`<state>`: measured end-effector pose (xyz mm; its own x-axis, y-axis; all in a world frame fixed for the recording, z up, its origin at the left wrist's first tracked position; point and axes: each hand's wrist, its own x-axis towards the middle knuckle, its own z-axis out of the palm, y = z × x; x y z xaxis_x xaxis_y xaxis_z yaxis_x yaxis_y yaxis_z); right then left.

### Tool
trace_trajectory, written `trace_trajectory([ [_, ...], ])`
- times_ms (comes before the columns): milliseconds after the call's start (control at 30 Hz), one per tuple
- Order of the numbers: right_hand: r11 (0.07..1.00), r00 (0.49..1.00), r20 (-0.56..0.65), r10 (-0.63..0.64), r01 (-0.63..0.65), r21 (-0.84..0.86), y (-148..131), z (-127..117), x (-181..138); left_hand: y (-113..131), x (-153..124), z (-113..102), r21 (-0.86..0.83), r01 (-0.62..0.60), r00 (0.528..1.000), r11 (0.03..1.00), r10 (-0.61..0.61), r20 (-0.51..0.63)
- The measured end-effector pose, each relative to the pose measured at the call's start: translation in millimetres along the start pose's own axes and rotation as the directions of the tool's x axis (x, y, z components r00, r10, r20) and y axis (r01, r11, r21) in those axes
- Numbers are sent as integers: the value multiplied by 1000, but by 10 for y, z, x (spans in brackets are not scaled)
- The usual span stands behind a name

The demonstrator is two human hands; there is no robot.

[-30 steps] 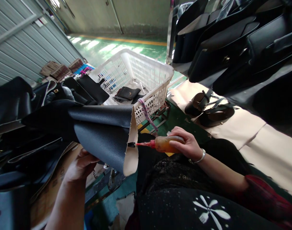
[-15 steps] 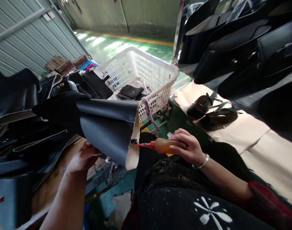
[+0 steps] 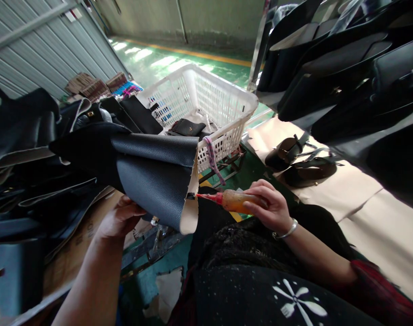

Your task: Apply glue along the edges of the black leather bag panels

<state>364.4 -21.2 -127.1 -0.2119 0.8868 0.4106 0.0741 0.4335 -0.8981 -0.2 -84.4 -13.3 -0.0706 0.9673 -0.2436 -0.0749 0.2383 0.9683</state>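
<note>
A black leather bag panel (image 3: pixel 152 185), folded over with its pale inner side at the right edge, is gripped by my left hand (image 3: pixel 123 215) at its lower left. Part of that hand's fingers is hidden beneath the leather. My right hand (image 3: pixel 269 206) is wrapped round a glue bottle (image 3: pixel 235 200) with amber contents and a red pointed nozzle. The nozzle tip meets, or nearly meets, a small black tab (image 3: pixel 190 196) on the panel's pale edge; whether it touches I cannot tell.
Behind the panel stands a white plastic basket (image 3: pixel 223 102) holding a black leather piece (image 3: pixel 189 127). Black leather pieces (image 3: pixel 26 117) are piled at left. Black bags (image 3: pixel 348 81) hang at right, above brown paper (image 3: pixel 365 208) with black straps (image 3: pixel 308 170) on it.
The nozzle tip has shifted slightly up along the panel's edge, by the black tab. Both hands keep their holds, and the whole view has moved a little.
</note>
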Motion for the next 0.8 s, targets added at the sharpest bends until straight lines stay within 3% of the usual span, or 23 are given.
trace_trajectory([
  [200, 998, 992, 107, -60, 61, -7, 24, -24, -40, -47, 0, -16, 3, 4, 1000, 1000, -4, -18],
  [400, 993, 992, 55, -115, 116, -17, 26, -29, 0, -63, -2, -19, 10, 5, 998, 1000, -4, -55],
  [533, 990, 985, 100, -140, 141, -3, 46, -31, 22, -43, -13, -9, 6, -1, 999, 1000, 2, -52],
  [633, 991, 984, 119, -136, 137, -1, 54, -50, -4, -37, -34, 18, 1, -9, 998, 1000, 9, -61],
  [800, 995, 994, 51, -101, 102, -6, 46, -71, -19, -57, -107, 97, -11, -20, 996, 1000, 19, -91],
])
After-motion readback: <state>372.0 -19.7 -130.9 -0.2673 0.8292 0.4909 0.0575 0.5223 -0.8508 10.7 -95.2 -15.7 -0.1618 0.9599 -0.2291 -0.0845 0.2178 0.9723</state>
